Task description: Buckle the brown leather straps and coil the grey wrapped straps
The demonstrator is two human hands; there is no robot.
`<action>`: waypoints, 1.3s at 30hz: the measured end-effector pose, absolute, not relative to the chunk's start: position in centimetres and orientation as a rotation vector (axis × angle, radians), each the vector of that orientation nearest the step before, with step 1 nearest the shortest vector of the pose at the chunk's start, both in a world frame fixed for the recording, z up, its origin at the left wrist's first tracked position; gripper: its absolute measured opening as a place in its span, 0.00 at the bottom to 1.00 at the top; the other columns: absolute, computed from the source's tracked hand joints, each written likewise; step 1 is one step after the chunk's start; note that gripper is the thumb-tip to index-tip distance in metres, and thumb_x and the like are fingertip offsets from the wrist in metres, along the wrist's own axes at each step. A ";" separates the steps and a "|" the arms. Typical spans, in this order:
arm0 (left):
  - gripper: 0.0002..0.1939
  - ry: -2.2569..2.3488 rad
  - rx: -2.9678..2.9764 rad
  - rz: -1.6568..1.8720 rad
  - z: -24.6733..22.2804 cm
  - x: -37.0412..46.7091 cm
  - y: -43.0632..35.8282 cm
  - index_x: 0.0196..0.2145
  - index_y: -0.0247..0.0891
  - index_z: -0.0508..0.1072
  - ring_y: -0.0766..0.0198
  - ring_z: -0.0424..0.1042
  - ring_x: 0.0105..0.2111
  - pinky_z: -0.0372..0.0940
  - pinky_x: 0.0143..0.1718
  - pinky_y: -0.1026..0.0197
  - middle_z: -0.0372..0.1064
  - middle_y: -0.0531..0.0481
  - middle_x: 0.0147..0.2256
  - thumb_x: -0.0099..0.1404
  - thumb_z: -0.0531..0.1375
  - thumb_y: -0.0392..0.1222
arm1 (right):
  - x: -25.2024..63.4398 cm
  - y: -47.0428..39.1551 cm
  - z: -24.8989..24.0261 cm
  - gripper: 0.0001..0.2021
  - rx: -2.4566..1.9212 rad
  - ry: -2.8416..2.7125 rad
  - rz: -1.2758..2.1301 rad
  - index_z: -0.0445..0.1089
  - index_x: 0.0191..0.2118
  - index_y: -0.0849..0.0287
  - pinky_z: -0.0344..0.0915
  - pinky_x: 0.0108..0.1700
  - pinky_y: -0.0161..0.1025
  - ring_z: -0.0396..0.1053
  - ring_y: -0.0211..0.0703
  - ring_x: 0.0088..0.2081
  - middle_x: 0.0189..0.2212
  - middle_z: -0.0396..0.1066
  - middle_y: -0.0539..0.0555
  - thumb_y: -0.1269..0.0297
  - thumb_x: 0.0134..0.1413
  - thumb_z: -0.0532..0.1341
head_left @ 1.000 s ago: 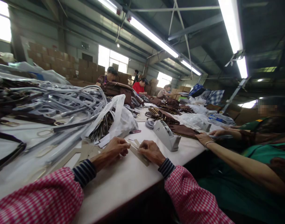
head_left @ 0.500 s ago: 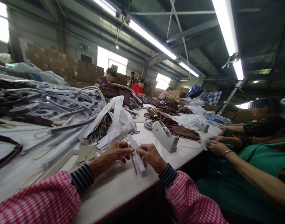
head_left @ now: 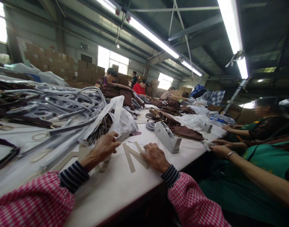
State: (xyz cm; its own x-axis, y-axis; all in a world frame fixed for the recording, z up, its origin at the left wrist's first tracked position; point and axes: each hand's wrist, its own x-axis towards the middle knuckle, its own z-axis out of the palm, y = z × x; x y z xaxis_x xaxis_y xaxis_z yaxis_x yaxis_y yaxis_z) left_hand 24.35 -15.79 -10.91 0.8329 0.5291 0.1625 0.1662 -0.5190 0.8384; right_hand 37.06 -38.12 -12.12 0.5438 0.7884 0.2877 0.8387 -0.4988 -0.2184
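Note:
Narrow grey-beige card strips (head_left: 128, 158) lie fanned on the white table just left of my right hand (head_left: 156, 157). That hand rests over the strips' right side, its bent fingers touching them and holding nothing that shows. My left hand (head_left: 100, 150) hovers above the table in front of the plastic bag, fingers apart and nothing visible between them. More card pieces (head_left: 72, 155) lie below and behind my left hand, partly hidden by it. The clear plastic bag (head_left: 126, 121) holds a bundle of thin strips.
A grey tape dispenser (head_left: 167, 137) stands beyond my right hand. Brown leather pieces (head_left: 185, 132) lie behind it. Wrapped straps with metal buckles (head_left: 71, 101) heap at left. A co-worker's hands (head_left: 221, 148) work at the right edge; other people sit farther back.
The strips that both hands held up now lie on the table, beige faces showing. My left hand has moved left and its fingers have come apart; my right hand has lowered onto the strips.

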 end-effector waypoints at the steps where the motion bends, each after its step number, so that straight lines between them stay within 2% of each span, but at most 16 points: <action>1: 0.17 0.477 2.172 0.541 -10.7 24.2 -15.6 0.44 0.35 0.74 0.61 0.76 0.22 0.64 0.30 0.60 0.77 0.47 0.35 0.58 0.63 0.45 | 36.7 -38.0 -12.5 0.09 -2.481 -1.339 -0.224 0.76 0.44 0.62 0.65 0.54 0.47 0.67 0.55 0.52 0.46 0.74 0.62 0.61 0.66 0.63; 4: 0.12 0.385 2.316 0.543 -10.2 23.9 -15.8 0.36 0.37 0.76 0.59 0.77 0.24 0.64 0.31 0.60 0.78 0.47 0.34 0.62 0.60 0.48 | 35.5 -37.7 -13.6 0.07 -2.447 -1.384 -0.240 0.75 0.41 0.61 0.65 0.55 0.48 0.66 0.55 0.53 0.45 0.74 0.62 0.64 0.66 0.62; 8: 0.12 0.303 2.322 0.546 -9.2 23.6 -16.3 0.33 0.39 0.78 0.56 0.77 0.29 0.62 0.31 0.61 0.77 0.50 0.29 0.63 0.59 0.49 | 35.8 -38.1 -15.1 0.11 -2.059 -1.405 -0.208 0.72 0.51 0.58 0.67 0.55 0.47 0.71 0.50 0.48 0.46 0.75 0.58 0.65 0.64 0.61; 10: 0.13 0.294 2.330 0.606 -8.1 23.3 -16.2 0.33 0.40 0.79 0.56 0.75 0.29 0.61 0.31 0.61 0.76 0.51 0.26 0.63 0.59 0.50 | 36.7 -38.8 -15.3 0.14 -1.928 -1.308 -0.236 0.71 0.53 0.57 0.67 0.53 0.47 0.72 0.49 0.46 0.47 0.75 0.58 0.64 0.62 0.62; 15: 0.14 0.292 2.372 0.715 -4.4 21.7 -18.2 0.29 0.41 0.78 0.58 0.73 0.27 0.58 0.30 0.60 0.74 0.52 0.24 0.64 0.58 0.50 | 38.6 -41.8 -14.7 0.10 -1.993 -0.992 -0.022 0.77 0.41 0.58 0.67 0.47 0.46 0.74 0.52 0.44 0.41 0.78 0.57 0.60 0.60 0.61; 18: 0.18 -0.021 2.461 0.620 -3.9 20.2 -21.9 0.25 0.42 0.76 0.59 0.70 0.26 0.56 0.29 0.59 0.73 0.50 0.23 0.68 0.58 0.52 | 39.3 -42.8 -14.9 0.11 -1.964 -0.932 0.083 0.77 0.36 0.59 0.66 0.46 0.46 0.75 0.53 0.43 0.37 0.79 0.56 0.58 0.59 0.60; 21: 0.19 -0.508 2.518 0.433 -5.2 19.0 -25.5 0.32 0.43 0.78 0.57 0.74 0.30 0.61 0.34 0.59 0.76 0.46 0.27 0.71 0.58 0.57 | 39.8 -42.9 -15.9 0.13 -1.950 -0.935 0.070 0.76 0.37 0.58 0.67 0.47 0.46 0.74 0.54 0.42 0.36 0.79 0.56 0.55 0.59 0.60; 24: 0.18 -0.611 2.556 0.443 -6.9 18.5 -26.5 0.40 0.43 0.78 0.54 0.76 0.36 0.64 0.39 0.58 0.78 0.43 0.34 0.70 0.59 0.60 | 40.1 -42.8 -16.8 0.13 -1.965 -0.942 0.050 0.77 0.38 0.56 0.67 0.48 0.47 0.75 0.55 0.43 0.38 0.79 0.56 0.53 0.59 0.60; 28: 0.15 -0.365 2.589 0.535 -7.4 17.7 -22.9 0.39 0.43 0.78 0.56 0.75 0.37 0.64 0.40 0.60 0.78 0.45 0.36 0.71 0.59 0.56 | 40.1 -42.8 -17.2 0.15 -1.966 -0.919 0.034 0.78 0.37 0.54 0.68 0.47 0.48 0.75 0.56 0.43 0.39 0.80 0.57 0.50 0.57 0.61; 32: 0.17 0.259 2.690 0.606 -6.3 16.9 -14.7 0.33 0.43 0.79 0.58 0.74 0.33 0.60 0.37 0.60 0.77 0.48 0.31 0.72 0.56 0.53 | 40.5 -42.9 -17.7 0.16 -1.979 -0.898 0.007 0.79 0.35 0.52 0.70 0.46 0.48 0.76 0.58 0.42 0.38 0.80 0.57 0.46 0.55 0.62; 35: 0.14 0.721 2.705 0.717 -5.6 16.0 -8.1 0.32 0.43 0.78 0.54 0.75 0.40 0.60 0.42 0.59 0.77 0.48 0.35 0.69 0.56 0.49 | 40.9 -42.8 -18.2 0.15 -1.978 -0.905 -0.012 0.79 0.34 0.50 0.70 0.45 0.48 0.76 0.58 0.42 0.38 0.80 0.56 0.47 0.55 0.62; 39: 0.07 0.826 2.659 0.771 -5.6 14.9 -4.1 0.34 0.41 0.75 0.45 0.70 0.51 0.60 0.49 0.56 0.77 0.46 0.39 0.61 0.62 0.46 | 40.0 -42.6 -17.9 0.11 -1.975 -0.904 -0.041 0.78 0.33 0.52 0.69 0.47 0.48 0.76 0.56 0.41 0.36 0.79 0.56 0.53 0.56 0.62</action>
State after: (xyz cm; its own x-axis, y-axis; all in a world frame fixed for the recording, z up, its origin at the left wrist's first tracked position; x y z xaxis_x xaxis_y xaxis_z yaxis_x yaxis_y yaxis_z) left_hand 14.93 -4.14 -5.63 0.6991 0.5844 0.4121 0.4510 -0.8075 0.3801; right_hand 40.04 -42.55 -17.89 0.7286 0.5767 0.3696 0.6077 -0.2953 -0.7372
